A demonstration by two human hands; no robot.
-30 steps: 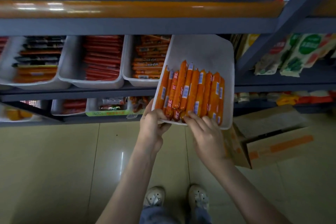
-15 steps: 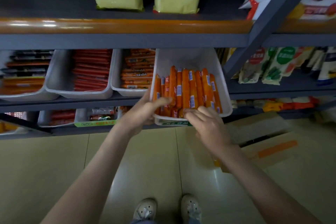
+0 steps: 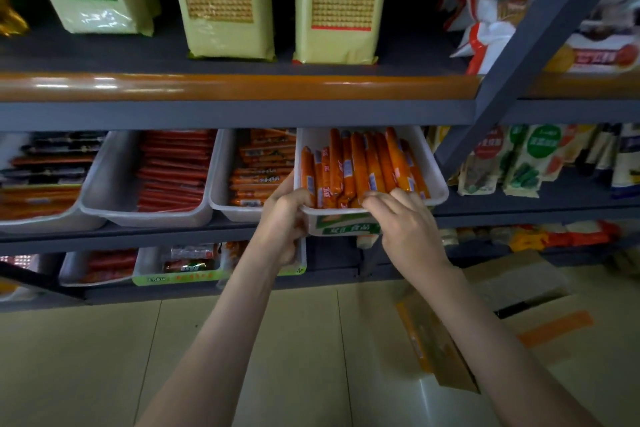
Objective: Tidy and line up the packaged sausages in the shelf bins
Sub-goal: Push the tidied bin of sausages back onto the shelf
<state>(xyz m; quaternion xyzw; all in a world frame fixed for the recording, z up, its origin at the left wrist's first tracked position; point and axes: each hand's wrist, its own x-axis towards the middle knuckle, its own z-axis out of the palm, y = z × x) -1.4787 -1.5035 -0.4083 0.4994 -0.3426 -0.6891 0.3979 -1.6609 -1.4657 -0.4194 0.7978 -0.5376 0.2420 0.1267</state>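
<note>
Grips the white bin (image 3: 438, 184) at its front left corner with the left hand (image 3: 284, 218), fingers curled round the rim. Hooks the right hand (image 3: 405, 215) over the front rim further along, fingertips bent down onto the near ends of the orange sausages (image 3: 360, 166); clamped on the bin, then, with both hands. Rests on the middle shelf (image 3: 519, 208), rightmost in a row of like bins (image 3: 114, 191), and seems to jut a little past the shelf lip at the front. Packed with sausages lying front to back, mostly parallel, piled in more than one layer, a few skewed near the left wall. Likely light one by one yet weighty as a full load, so better to bear the bin at two spots on the rim than by a single corner. Probably slick in plastic casing and ready to roll or slide across each other, though firm enough to nudge endwise. Best to press flat fingertips against the end faces to square the row, or to pinch a stray one mid-length and relay it. Apt to flex at the thin walls; worth supporting from below if drawn out further.
</note>
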